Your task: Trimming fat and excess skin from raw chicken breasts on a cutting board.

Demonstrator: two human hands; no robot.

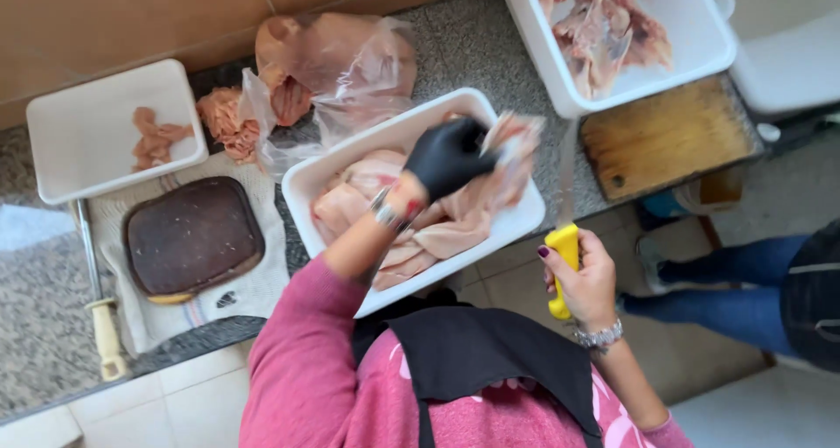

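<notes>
The left hand, in a black glove, is closed around a pale piece of raw chicken, lifting it just above the far right end of a long white tray that lies slantwise near the front edge of the speckled stone tabletop. More pale fillets are heaped inside this tray beneath the forearm. The bare right hand has its grip shut on the yellow handle of a knife, held past the tabletop's front edge over the tiled floor; the blade points up toward the lifted meat and looks blurred. Toward the left end of the tabletop, a dark brown cutting board rests on a white cloth, and a sharpening steel with a pale handle lies just beside the cloth on its left. Behind the board, a square white tub holds a few small strips of meat. Between that tub and the long tray, a crumpled clear plastic bag with meat inside sits near the tabletop's back edge. At the back right corner, another white tub contains chicken carcass pieces, touching a worn wooden board. A second person's leg in blue jeans stands at right.
</notes>
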